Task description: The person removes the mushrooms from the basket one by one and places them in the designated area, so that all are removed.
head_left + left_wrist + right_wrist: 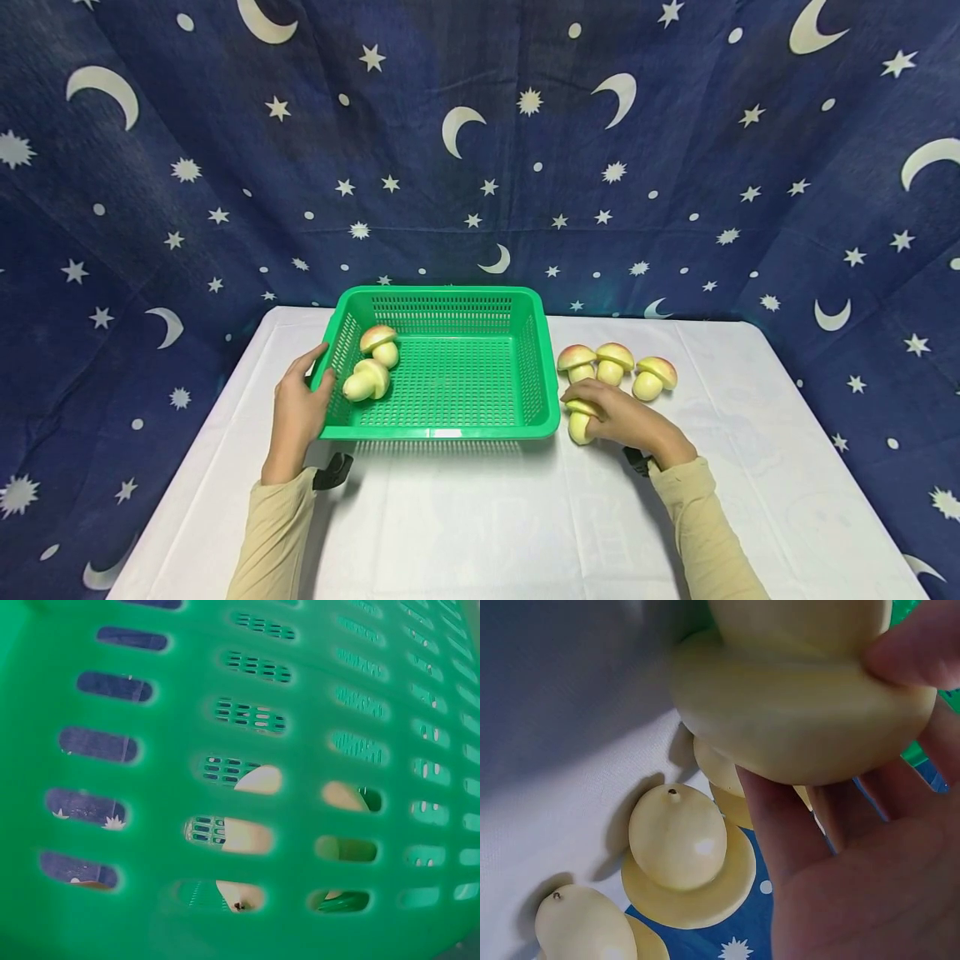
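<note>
My right hand (618,410) grips a toy mushroom (580,427) just right of the green basket. In the right wrist view, thumb and fingers close round the pale cap of this mushroom (795,712). The left hand (296,412) holds the left rim of the green plastic basket (442,433), its thumb over the edge. Two mushrooms lie inside at the left, one with a reddish cap (377,336), the other pale (362,383). Through the slotted wall (172,750) in the left wrist view, parts of them show; the left hand is hidden there.
Behind the right hand stand three more mushrooms with reddish caps: a left one (576,358), a middle one (613,360) and a right one (655,377). All rest on a white-covered table (480,525). A dark blue star-and-moon cloth (420,217) hangs behind.
</note>
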{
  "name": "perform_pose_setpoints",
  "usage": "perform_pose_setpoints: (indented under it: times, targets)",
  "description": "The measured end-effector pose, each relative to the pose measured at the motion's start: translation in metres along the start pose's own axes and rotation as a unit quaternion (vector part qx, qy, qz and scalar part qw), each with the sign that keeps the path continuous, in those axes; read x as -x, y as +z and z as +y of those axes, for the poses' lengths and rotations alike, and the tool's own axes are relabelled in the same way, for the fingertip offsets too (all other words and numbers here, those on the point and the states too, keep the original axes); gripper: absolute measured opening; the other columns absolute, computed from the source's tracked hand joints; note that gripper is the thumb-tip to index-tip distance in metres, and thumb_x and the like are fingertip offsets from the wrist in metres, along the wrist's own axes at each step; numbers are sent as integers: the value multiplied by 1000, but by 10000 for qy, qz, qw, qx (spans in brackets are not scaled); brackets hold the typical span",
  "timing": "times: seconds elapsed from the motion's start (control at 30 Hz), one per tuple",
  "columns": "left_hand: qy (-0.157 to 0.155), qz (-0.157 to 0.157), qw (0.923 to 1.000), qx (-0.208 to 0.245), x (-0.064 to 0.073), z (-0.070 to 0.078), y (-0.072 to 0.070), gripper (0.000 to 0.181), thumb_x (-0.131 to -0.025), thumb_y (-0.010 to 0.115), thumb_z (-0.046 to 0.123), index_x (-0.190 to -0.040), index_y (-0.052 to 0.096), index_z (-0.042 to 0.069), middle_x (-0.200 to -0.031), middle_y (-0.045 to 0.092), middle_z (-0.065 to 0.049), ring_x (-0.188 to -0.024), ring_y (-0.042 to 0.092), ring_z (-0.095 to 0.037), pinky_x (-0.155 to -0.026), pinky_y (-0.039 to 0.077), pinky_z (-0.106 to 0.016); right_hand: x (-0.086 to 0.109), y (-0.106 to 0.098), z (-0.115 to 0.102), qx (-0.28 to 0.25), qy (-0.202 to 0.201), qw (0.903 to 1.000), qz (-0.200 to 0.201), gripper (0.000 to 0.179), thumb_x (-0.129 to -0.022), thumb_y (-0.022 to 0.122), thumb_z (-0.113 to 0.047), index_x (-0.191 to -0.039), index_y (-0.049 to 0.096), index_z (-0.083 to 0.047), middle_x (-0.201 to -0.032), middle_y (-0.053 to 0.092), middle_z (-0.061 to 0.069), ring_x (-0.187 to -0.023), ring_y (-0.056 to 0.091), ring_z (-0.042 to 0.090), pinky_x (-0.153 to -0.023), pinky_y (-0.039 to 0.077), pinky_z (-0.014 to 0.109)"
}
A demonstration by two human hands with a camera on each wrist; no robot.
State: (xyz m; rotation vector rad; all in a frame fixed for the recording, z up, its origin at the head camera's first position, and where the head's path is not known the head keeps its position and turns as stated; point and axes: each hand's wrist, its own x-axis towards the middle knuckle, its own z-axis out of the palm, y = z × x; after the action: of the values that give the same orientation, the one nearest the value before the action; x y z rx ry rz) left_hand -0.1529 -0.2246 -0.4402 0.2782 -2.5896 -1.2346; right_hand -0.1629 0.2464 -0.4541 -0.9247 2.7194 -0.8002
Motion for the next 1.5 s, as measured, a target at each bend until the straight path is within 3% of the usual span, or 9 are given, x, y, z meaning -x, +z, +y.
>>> perform_pose_setpoints:
  times: [0.7,0.97,1.5]
  targets:
    - [-4,17,10000,51,1,0,0,47,-100,54,11,-147,50,11,-148,47,-19,-114,61,-43,-87,51,-54,5,-4,-1,-32,23,10000,-5,54,-72,65,4,-126,63,-2,-127,61,9,-123,54,29,-105,40,49]
    - [21,58,10000,10,2,0,0,47,-100,54,13,-147,50,11,-148,48,-19,-111,63,-42,-85,52,-53,8,-4,-5,-98,307,9995,16,54,-74,68,1,-127,61,-1,-127,62,8,-122,55,26,-103,42,48]
    - [34,47,10000,66,0,0,0,47,-100,54,12,-146,50,12,-148,48,-19,-112,62,-42,-88,50,-53,10,-5,-8,-33,181,9997,133,53,-72,67,2,-124,63,0,-123,64,7,-119,56,27,-101,43,47]
